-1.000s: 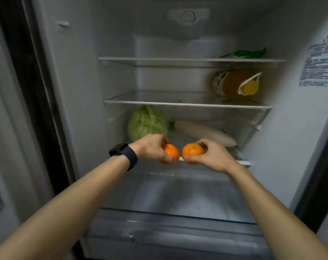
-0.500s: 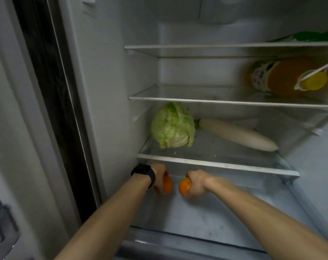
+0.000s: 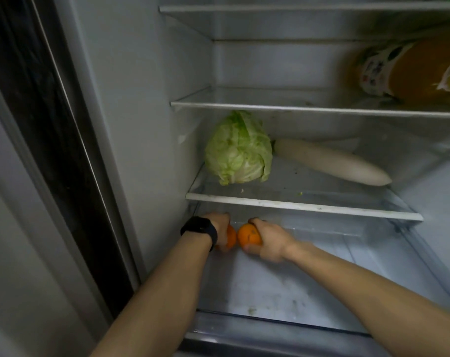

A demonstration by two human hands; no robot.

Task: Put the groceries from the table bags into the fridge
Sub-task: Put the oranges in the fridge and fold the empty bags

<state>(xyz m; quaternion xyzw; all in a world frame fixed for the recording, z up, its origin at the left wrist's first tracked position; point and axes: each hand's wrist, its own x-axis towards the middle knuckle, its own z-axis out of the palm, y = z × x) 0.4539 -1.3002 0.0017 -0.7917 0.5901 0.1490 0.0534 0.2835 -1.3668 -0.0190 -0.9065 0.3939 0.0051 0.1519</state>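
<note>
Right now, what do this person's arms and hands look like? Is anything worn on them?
Both forearms are bare, with no sleeves in view. The left hand and right hand have no gloves, and no rings show. The only thing worn is a wide black watch-like wristband on the left wrist. No markings on it can be made out.

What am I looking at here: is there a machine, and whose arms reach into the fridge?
There is no machine. A person wears a camera on the head, so the picture looks down along their own arms into an open fridge. The left hand, with a dark watch at the wrist, grips one orange; the right hand grips a second orange. Both hands are in the bottom compartment, beneath the lowest shelf. On that shelf lie a cabbage and a long white radish. A bottle of orange liquid lies on its side one shelf higher.
</note>
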